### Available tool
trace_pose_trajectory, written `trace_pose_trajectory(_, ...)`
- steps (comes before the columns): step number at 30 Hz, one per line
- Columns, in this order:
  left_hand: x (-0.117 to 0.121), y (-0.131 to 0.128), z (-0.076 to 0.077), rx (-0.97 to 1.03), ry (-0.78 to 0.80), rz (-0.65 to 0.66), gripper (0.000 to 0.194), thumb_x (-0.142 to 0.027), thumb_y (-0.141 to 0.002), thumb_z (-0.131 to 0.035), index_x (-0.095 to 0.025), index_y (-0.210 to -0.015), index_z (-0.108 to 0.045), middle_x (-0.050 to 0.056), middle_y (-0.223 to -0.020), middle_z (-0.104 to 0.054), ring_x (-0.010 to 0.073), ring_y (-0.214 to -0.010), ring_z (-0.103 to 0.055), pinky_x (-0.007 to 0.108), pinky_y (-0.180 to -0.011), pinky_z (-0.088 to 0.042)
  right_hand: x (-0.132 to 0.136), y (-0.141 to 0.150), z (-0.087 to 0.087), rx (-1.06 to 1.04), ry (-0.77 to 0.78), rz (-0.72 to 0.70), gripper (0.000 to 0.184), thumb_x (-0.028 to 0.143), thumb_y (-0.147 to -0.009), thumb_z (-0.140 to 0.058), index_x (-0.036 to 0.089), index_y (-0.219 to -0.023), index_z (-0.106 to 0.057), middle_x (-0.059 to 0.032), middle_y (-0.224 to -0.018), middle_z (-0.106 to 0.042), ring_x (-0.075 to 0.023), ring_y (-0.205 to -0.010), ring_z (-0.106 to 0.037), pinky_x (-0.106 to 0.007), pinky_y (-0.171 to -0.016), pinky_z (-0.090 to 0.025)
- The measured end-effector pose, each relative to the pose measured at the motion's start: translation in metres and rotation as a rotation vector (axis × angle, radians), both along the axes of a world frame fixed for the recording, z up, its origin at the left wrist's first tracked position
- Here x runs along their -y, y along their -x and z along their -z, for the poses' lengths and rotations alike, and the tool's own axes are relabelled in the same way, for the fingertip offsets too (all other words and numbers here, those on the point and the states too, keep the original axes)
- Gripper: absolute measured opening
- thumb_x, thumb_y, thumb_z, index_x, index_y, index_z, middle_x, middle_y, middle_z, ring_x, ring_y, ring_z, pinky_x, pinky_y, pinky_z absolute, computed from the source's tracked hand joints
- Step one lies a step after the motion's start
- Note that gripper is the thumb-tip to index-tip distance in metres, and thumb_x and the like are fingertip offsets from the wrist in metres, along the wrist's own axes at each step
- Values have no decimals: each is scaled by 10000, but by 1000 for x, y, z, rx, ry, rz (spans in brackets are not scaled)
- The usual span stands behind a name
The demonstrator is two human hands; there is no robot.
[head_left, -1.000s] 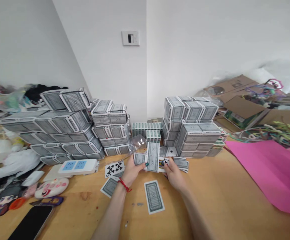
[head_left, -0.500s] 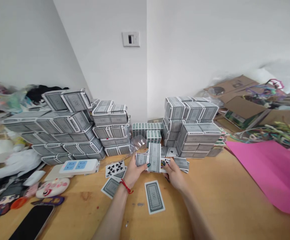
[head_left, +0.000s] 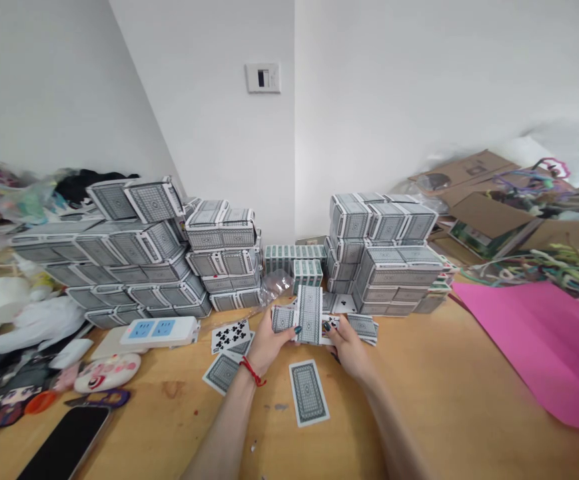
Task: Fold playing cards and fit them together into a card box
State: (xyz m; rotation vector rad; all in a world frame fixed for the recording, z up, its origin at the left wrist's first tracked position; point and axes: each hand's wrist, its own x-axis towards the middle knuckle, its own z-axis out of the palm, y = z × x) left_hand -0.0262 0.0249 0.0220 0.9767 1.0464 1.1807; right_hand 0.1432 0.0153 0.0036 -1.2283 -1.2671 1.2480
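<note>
Between my hands is a bundle of playing cards [head_left: 310,313], one set upright, back outward, across others lying sideways. My left hand [head_left: 268,340], with a red string bracelet at the wrist, grips its left side, thumb pressed on the backs. My right hand [head_left: 345,343] pinches the right end, where a face with a club shows beneath the thumb. A single card [head_left: 308,393] lies face down on the table below. Left of my hands, a ten of clubs [head_left: 230,336] lies face up by face-down cards [head_left: 222,372]. More loose cards [head_left: 363,327] lie behind my right hand.
Card-built blocks are stacked at left [head_left: 134,247], centre left [head_left: 224,257] and right [head_left: 394,273]. Green-and-white card blocks [head_left: 307,272] stand between. A power strip [head_left: 159,331], phone [head_left: 64,443], pink sheet [head_left: 534,353] and cardboard box [head_left: 494,213] lie around the table.
My right hand's thumb and fingers shift slightly over the face card at the right end, covering a little more of it. The loose cards on the table stay where they were.
</note>
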Motion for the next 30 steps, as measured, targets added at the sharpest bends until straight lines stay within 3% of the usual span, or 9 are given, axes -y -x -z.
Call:
trace_pose_trajectory(11,0,-3,-1,-37,-26,11,435,-214,-551,-698,-169,-912,-460,18,-809,-578,136,-669,-564,253,-531,-514,3,5,-6,7,-61,-33,266,482,-768,-410,224,-734,-358,70,-535,-337,-83,-416,-315,-202,-379,-296)
trace_pose_trajectory(23,2,-3,-5,-53,-41,28,416,-220,-572,-680,-167,-922,-462,25,-840,-569,150,-698,-567,280,-543,-523,6,6,-4,81,1,-36,251,474,-797,-363,234,-743,-313,112,-403,-340,-72,-282,-307,-174,-284,-253)
trace_pose_trajectory(30,5,-5,-8,-30,-11,37,454,-224,-570,-686,-175,-958,-454,42,-910,-568,172,-765,-569,305,-557,-536,6,5,-5,39,18,-83,263,493,-806,-343,230,-799,-330,101,-358,-429,-103,-281,-423,-185,-309,-311)
